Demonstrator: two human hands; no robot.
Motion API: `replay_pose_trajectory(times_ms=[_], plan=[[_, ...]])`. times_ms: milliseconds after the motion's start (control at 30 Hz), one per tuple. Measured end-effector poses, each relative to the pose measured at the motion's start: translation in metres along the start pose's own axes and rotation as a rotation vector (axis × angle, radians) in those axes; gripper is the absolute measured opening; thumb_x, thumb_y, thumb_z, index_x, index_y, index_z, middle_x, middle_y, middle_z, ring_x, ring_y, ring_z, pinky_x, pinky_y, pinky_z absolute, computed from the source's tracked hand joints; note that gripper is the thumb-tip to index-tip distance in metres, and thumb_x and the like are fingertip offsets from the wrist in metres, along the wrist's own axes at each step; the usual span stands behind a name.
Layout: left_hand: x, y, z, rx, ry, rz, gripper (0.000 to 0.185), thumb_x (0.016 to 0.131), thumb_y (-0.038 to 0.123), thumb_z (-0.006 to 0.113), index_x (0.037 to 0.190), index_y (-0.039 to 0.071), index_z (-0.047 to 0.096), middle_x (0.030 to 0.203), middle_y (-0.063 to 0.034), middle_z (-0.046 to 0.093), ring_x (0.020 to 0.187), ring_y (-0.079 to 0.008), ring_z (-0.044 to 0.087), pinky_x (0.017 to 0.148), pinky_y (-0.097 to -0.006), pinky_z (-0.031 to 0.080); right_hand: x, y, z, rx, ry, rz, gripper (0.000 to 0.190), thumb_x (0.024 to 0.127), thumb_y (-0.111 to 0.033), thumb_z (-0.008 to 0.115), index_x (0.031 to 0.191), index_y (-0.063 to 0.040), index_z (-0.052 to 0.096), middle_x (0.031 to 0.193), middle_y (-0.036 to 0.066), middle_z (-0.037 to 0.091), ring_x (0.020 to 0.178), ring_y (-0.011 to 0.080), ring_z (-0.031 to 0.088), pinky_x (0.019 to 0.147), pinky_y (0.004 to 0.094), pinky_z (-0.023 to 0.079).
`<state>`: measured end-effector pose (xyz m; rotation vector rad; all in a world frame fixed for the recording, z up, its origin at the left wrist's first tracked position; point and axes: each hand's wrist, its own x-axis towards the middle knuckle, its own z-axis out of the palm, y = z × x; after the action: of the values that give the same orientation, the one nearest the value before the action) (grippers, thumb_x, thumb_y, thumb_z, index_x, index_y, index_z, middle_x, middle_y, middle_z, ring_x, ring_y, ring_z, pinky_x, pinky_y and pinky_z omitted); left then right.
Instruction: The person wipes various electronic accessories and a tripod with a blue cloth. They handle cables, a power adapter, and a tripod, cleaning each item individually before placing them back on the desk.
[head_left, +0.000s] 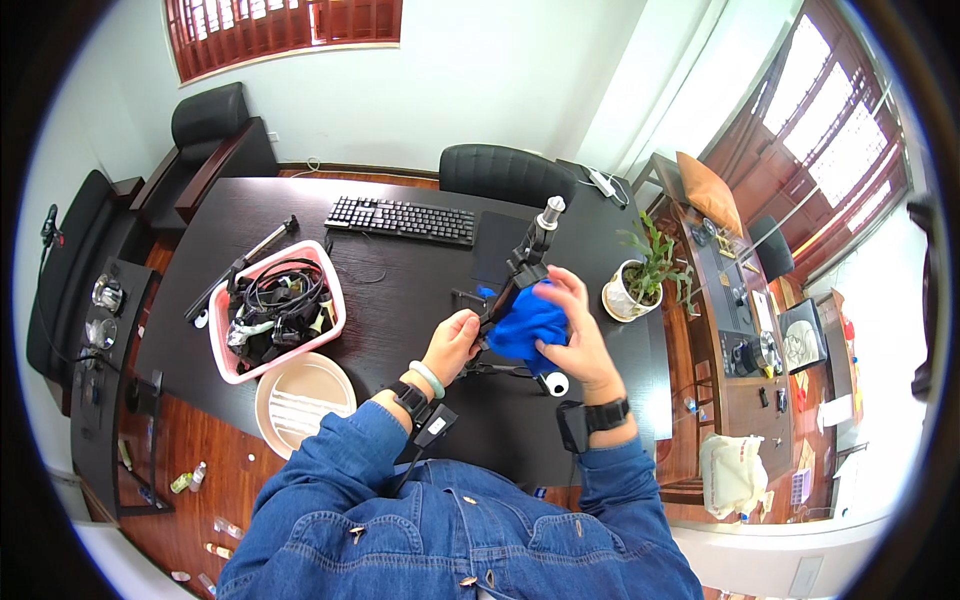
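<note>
A black tripod (529, 259) with a silver threaded-looking tip stands in front of me, tilted toward the upper right over the desk. My left hand (452, 343) grips its shaft around the middle. In my right hand (581, 341) is a crumpled blue cloth (525, 334), held against the tripod's right side with the thumb in its folds. The cloth hides part of the shaft. Below the hands, the tripod's legs spread low over the desk, partly covered by my left hand and the cloth. One leg ends near a round white piece (555, 384).
The dark desk (420, 292) carries a keyboard (401, 219), a mouse pad (501, 244) and a potted plant (634, 292). Left lie a pink basket (337, 296) of cables and black parts, another folded tripod (244, 262) and a beige round basin (304, 405) at the edge.
</note>
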<state>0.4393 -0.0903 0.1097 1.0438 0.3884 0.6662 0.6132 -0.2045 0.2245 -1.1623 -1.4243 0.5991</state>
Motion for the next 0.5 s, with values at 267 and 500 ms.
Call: replay_pose_trajectory(times_ms=[267,500], plan=[[0.000,-0.004,-0.003,0.023,0.006,0.005,0.030,0.101,0.037,0.050,0.086,0.011,0.052,0.069,0.0060,0.046,0.058,-0.0036,0.042,0.052,-0.0193,0.034,-0.009,0.042,0.043,0.306,0.288,0.463,0.094,0.074,-0.018,0.077,0.149,-0.001,0.022,0.145,0.021,0.033,0.133,0.0288,0.036,0.109,0.0375,0.033],[0.003,-0.014,-0.010,0.057,-0.037,0.006,0.030,0.101,0.040,0.048,0.101,0.011,0.056,0.076,0.0064,0.053,0.063,-0.0017,0.048,0.055,-0.0180,0.040,-0.014,0.040,0.048,0.243,0.271,0.492,0.056,0.075,-0.011,0.074,0.127,-0.006,0.051,0.110,0.009,0.059,0.100,0.0178,0.058,0.088,0.0324,0.049]])
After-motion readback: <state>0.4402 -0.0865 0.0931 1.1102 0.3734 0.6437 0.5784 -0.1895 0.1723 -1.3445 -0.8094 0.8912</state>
